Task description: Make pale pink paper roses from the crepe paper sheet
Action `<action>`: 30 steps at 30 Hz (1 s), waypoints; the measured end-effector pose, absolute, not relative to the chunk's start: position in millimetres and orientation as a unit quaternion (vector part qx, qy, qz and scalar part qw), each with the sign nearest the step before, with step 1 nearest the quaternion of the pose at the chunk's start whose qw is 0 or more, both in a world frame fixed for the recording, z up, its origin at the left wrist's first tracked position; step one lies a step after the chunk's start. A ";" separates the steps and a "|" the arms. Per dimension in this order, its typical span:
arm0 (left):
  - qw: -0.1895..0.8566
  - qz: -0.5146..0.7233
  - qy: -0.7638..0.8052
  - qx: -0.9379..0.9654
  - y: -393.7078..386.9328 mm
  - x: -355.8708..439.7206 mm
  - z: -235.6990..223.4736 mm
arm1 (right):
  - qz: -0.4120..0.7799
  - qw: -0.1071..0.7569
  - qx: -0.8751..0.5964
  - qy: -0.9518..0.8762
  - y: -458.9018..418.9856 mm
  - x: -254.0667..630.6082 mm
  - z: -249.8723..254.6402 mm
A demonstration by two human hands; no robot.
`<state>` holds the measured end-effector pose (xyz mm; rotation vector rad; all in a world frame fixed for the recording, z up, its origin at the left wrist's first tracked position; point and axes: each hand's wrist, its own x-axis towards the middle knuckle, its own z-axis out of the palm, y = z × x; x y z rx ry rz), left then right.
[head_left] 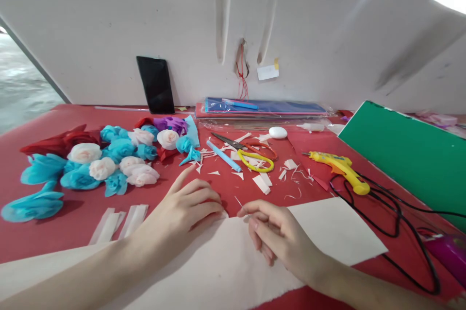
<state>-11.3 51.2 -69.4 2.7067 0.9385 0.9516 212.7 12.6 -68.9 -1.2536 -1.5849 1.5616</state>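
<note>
A large sheet of pale cream paper (218, 271) stretches across the table's front edge. My left hand (192, 203) rests at its far edge, with index fingertip and thumb closed on a slightly puckered bit and the little finger sticking out. To its right, my right hand (273, 230) hovers over the sheet with its fingers curled. Between its thumb and forefinger is a thin whitish strip (238, 201), too fine to identify surely. Beyond both hands lie scissors (255, 159) with yellow and orange handles, a light blue pen (224, 156) and white paper scraps (262, 183).
Blue, white, red and purple paper flowers (120, 149) crowd the left side. A yellow glue gun (340, 166) with a looping black cord (396, 213) lies right, before a green board (407, 154). A black phone (156, 85) leans on the wall near plastic-wrapped sheets (262, 107).
</note>
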 end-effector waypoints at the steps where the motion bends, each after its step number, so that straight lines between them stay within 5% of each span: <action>1: 0.065 0.313 0.311 0.895 51.5 -11.1 -68.9 | 0.585 0.290 -0.470 -0.594 12.7 212.6 -69.0; 30: 0.247 0.269 0.385 0.848 50.4 -7.7 -56.2 | 0.581 0.292 -0.463 -0.602 10.6 213.6 -64.8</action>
